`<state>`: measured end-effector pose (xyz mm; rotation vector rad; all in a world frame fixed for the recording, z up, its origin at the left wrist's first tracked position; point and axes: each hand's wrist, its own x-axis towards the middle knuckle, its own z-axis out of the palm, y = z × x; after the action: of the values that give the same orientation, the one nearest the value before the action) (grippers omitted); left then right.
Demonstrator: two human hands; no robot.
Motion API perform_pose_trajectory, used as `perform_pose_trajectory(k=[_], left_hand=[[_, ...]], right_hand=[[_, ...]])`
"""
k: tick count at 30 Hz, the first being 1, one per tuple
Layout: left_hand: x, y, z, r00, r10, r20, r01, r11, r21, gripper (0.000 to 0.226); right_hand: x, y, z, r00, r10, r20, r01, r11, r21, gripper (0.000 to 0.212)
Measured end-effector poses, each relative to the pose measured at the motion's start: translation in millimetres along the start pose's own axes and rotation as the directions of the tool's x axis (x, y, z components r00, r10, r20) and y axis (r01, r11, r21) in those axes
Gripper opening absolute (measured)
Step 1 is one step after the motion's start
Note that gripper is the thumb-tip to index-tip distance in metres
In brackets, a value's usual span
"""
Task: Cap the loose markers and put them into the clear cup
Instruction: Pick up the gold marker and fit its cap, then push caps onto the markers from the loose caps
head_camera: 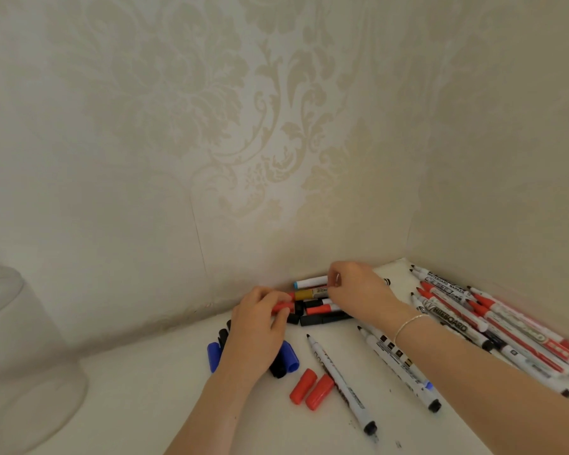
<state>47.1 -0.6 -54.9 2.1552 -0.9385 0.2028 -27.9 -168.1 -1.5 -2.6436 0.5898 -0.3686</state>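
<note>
Both our hands work in the pile of short markers (322, 307) against the wall. Our left hand (260, 326) pinches a red cap (281, 307), probably to fit it. Our right hand (355, 287) curls onto a white marker (311, 282). The uncapped markers (493, 323) lie heaped right; the clear cup (17, 356) stands far left, well apart.

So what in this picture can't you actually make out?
- Clear cup, head view: cut off by the left edge, blurred; contents unclear.
- Caps under the left hand: partly hidden by it.
- Right hand fingertips: curled away, so its grip is unclear.
- Marker pile: print mostly too small.
</note>
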Motion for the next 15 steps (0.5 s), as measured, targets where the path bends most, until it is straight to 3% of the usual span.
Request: perform_pose_trajectory(k=[1, 3, 5, 8, 13, 15], left_hand=[[1, -1, -1, 1.0, -0.015, -0.008, 0.015, 1.0, 0.009, 0.021], [1, -2, -3, 0.998, -0.056, -0.021, 0.056, 0.998, 0.019, 0.021], [0, -3, -5, 0.996, -0.081, -0.034, 0.082, 0.996, 0.028, 0.021], [-4, -2, -9, 0.994, -0.098, -0.043, 0.099, 0.995, 0.027, 0.022], [-8, -3, -16, 0.993, -0.109, -0.044, 0.108, 0.994, -0.011, 0.02], [-9, -6, -19, 0.993, -0.118, -0.021, 0.117, 0.993, -0.024, 0.019]], right_hand=[[-3, -12, -5, 0.978, 0.054, 0.2, -0.058, 0.998, 0.016, 0.011], [-11, -34, -15, 0.831, 0.146, 0.536, -0.093, 0.988, -0.125, 0.02], [-21, -50, -17, 0.698, 0.218, 0.682, -0.03, 0.96, -0.277, 0.026], [-29, -58, -7, 0.661, 0.262, 0.704, -0.034, 0.947, -0.321, 0.027], [-29, -53, 2, 0.703, 0.313, 0.638, -0.155, 0.944, -0.293, 0.027], [-31, -49, -1, 0.733, 0.307, 0.607, -0.17, 0.947, -0.273, 0.015]])
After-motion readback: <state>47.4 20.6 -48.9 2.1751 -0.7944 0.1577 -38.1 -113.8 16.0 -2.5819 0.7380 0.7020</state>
